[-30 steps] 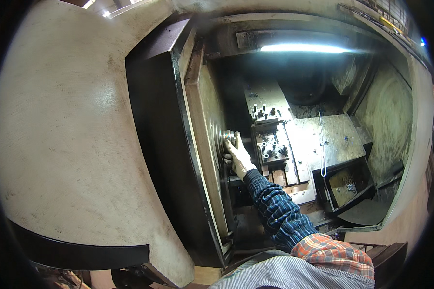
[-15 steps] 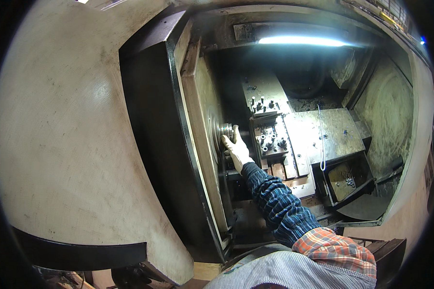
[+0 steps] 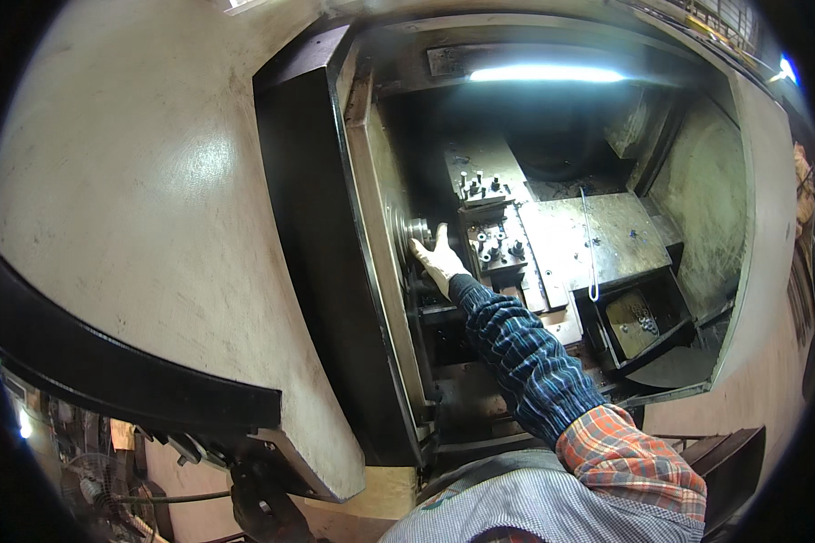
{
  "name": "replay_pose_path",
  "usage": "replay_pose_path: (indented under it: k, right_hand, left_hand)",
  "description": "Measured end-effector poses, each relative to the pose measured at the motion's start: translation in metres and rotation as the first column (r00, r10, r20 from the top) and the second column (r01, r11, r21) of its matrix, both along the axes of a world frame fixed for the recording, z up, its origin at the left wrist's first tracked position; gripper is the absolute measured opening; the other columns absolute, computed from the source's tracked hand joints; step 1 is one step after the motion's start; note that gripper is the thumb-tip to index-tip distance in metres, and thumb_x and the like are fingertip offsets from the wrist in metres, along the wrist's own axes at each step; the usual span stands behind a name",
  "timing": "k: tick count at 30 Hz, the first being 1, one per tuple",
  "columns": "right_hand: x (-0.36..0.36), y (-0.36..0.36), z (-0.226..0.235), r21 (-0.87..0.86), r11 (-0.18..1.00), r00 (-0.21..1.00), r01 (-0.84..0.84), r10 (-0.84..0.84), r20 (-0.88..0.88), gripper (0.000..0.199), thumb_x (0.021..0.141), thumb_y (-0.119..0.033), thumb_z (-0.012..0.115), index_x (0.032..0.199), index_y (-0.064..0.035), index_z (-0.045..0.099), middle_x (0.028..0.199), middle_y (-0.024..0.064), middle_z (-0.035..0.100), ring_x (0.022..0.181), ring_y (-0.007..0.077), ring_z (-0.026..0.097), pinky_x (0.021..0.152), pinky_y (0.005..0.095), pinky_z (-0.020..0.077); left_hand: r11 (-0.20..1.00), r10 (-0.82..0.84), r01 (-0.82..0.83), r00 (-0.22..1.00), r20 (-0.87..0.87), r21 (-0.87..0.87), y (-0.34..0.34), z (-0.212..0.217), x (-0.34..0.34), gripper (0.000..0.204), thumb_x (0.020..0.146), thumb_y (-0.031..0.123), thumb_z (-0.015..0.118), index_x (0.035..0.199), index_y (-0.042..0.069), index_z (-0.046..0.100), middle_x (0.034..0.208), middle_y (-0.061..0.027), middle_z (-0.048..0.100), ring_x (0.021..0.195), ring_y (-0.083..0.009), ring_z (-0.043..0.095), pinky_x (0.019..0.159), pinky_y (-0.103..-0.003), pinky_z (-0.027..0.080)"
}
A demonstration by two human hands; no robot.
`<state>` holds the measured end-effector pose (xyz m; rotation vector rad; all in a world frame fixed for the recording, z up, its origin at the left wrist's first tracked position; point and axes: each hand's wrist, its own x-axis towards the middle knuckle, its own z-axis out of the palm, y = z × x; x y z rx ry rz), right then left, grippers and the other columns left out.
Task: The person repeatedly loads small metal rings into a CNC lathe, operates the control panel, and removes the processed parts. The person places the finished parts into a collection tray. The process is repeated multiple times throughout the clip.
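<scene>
My right hand (image 3: pixel 438 258), in a pale glove, reaches into a lathe's enclosure. Its thumb and index finger are spread, with the thumb at the underside of a short shiny metal cylinder (image 3: pixel 417 228) that sticks out of the spindle face on the left. The index finger points up, a little to the right of the cylinder. The other fingers are mostly hidden, and whether they touch the metal is unclear. A dark blue checked sleeve cover (image 3: pixel 525 348) covers my right forearm. My left hand is out of the picture.
Just right of my hand stand tool blocks (image 3: pixel 500 249) with several bolts. A thin looped rod (image 3: pixel 590 244) lies on the metal slide cover (image 3: pixel 625 237). Below is a tray (image 3: pixel 627 337) with small pieces. A dark door edge (image 3: pixel 321 244) flanks the opening; a lamp (image 3: pixel 548 73) glows above.
My view has shifted, showing more of the machine's lower left side. The right hand stays by the cylinder, its index finger slightly farther from it.
</scene>
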<state>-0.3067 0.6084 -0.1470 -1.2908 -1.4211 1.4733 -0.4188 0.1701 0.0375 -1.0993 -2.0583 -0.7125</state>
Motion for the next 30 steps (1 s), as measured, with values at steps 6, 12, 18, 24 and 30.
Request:
replay_pose_path:
  k: [6, 12, 18, 24, 30]
  right_hand:
    - [0.027, -0.059, 0.019, -0.137, 0.988, 0.996, -0.07, 0.062, -0.062, 0.103, 0.089, -0.055, 0.062, 0.154, -0.0001, 0.005, 0.135, 0.0274, 0.052, 0.095, 0.0253, 0.064, 0.079, 0.0334, 0.0521]
    - [0.081, -0.155, 0.005, -0.208, 0.938, 0.961, -0.277, 0.273, -0.049, 0.059, 0.099, -0.043, 0.053, 0.142, -0.0039, 0.047, 0.13, 0.0101, 0.06, 0.102, 0.0151, 0.058, 0.082, 0.0262, 0.0485]
    - [0.176, -0.234, -0.021, -0.317, 0.93, 0.981, -0.188, 0.162, -0.108, 0.049, 0.101, -0.038, 0.05, 0.137, -0.0042, 0.052, 0.116, 0.0062, 0.068, 0.106, 0.0117, 0.061, 0.08, 0.0245, 0.0472]
    - [0.278, -0.304, -0.062, -0.423, 0.878, 0.947, 0.223, -0.298, -0.119, 0.043, 0.098, -0.036, 0.059, 0.125, -0.003, 0.059, 0.106, 0.0059, 0.067, 0.09, 0.0124, 0.062, 0.076, 0.0294, 0.0512]
    - [0.372, -0.394, -0.094, -0.592, 0.637, 0.743, 0.493, -0.663, -0.094, 0.042, 0.095, -0.039, 0.063, 0.123, -0.0091, 0.057, 0.097, 0.0028, 0.063, 0.074, 0.0139, 0.059, 0.066, 0.0326, 0.0537]
  left_hand:
    - [0.986, -0.144, 0.134, 0.984, -0.103, -0.096, -0.005, 0.001, -0.013, 0.02, 0.088, 0.011, 0.069, 0.102, -0.003, 0.07, 0.09, -0.0195, 0.07, 0.072, -0.0321, 0.067, 0.062, -0.038, 0.054]
    - [0.972, -0.208, 0.2, 0.976, -0.061, -0.124, -0.006, 0.004, -0.016, 0.023, 0.089, 0.013, 0.069, 0.106, -0.003, 0.069, 0.094, -0.0204, 0.07, 0.073, -0.034, 0.068, 0.06, -0.04, 0.054]
    - [0.955, -0.268, 0.26, 0.962, -0.043, -0.144, -0.006, 0.007, -0.02, 0.025, 0.09, 0.016, 0.068, 0.107, -0.003, 0.068, 0.096, -0.0196, 0.071, 0.074, -0.0341, 0.069, 0.059, -0.04, 0.054]
    - [0.948, -0.316, 0.316, 0.949, 0.018, -0.026, -0.004, -0.002, -0.026, 0.025, 0.091, 0.02, 0.069, 0.103, -0.003, 0.069, 0.092, -0.0173, 0.072, 0.071, -0.0305, 0.069, 0.058, -0.036, 0.055]
    - [0.948, -0.301, 0.299, 0.954, 0.006, 0.109, 0.009, -0.003, -0.016, 0.029, 0.094, 0.022, 0.066, 0.104, -0.004, 0.07, 0.089, -0.0147, 0.073, 0.068, -0.0261, 0.069, 0.057, -0.036, 0.054]
